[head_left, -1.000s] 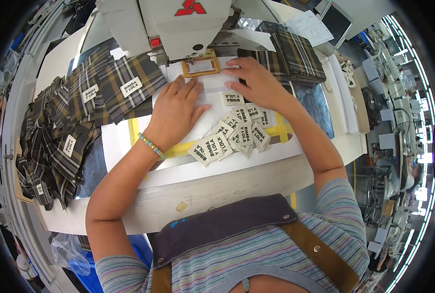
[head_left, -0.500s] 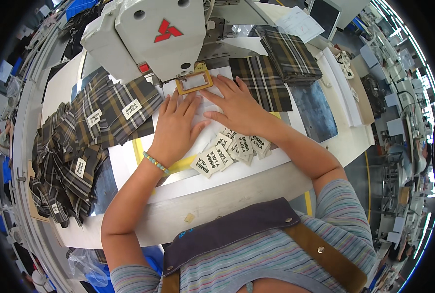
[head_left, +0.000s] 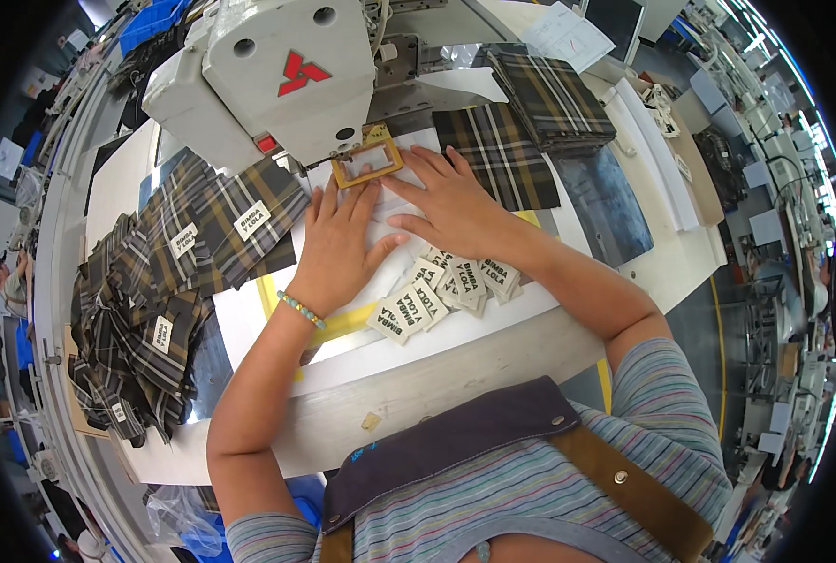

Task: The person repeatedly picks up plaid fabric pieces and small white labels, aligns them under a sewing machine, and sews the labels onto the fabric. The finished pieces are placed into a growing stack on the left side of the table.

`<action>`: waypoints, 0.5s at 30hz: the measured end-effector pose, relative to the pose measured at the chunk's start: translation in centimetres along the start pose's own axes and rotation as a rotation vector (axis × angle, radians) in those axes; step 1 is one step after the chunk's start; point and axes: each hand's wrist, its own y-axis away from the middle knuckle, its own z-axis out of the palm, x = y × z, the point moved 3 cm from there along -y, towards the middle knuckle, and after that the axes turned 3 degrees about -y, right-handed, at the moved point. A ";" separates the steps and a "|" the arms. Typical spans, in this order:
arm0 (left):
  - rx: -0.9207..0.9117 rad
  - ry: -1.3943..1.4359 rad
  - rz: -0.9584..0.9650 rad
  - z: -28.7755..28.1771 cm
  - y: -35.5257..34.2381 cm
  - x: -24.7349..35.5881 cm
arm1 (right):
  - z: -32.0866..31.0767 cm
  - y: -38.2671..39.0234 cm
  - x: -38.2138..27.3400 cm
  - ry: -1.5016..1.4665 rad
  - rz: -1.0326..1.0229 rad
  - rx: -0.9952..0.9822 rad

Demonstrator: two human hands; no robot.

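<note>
My left hand [head_left: 343, 239] lies with fingers stretched on a white sheet [head_left: 386, 211], its fingertips at the near edge of a yellow clamp frame [head_left: 371, 176]. My right hand [head_left: 457, 208] rests flat at that frame's right side, fingers spread and thumb pointing at the left hand. Above the frame hangs the head of a white sewing machine [head_left: 240, 89]. Closer to me, a loose pile of small cream labels [head_left: 409, 314] with dark print sits below my right hand. Whether a thin piece of cloth lies under my fingertips cannot be made out.
Plaid cloth pieces [head_left: 221, 235] with labels on them spread to the left, crumpled nearer the edge. On the right are a flat plaid piece [head_left: 498, 155] and a folded plaid stack [head_left: 554, 98]. A long white box [head_left: 657, 159] stands farther right.
The view has shifted slightly, moving the machine a little left in the picture. Both hands keep nearly the same flat pose beside the clamp frame.
</note>
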 end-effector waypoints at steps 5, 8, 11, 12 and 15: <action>0.009 0.001 0.022 -0.1 -0.1 -0.1 | -2.1 0.2 0.8 -0.018 -0.028 0.027; -0.014 0.072 0.011 -1.7 1.0 -0.3 | -6.9 0.8 1.5 -0.093 -0.002 0.011; 0.010 -0.039 -0.025 -3.0 3.5 -2.5 | -9.7 3.7 2.6 -0.008 0.059 0.000; 0.081 -0.134 -0.025 -3.8 3.8 -3.2 | -10.1 5.2 3.1 0.048 0.098 -0.001; 0.193 -0.294 -0.204 -3.4 6.0 -8.7 | -10.0 8.0 3.6 0.187 0.149 -0.001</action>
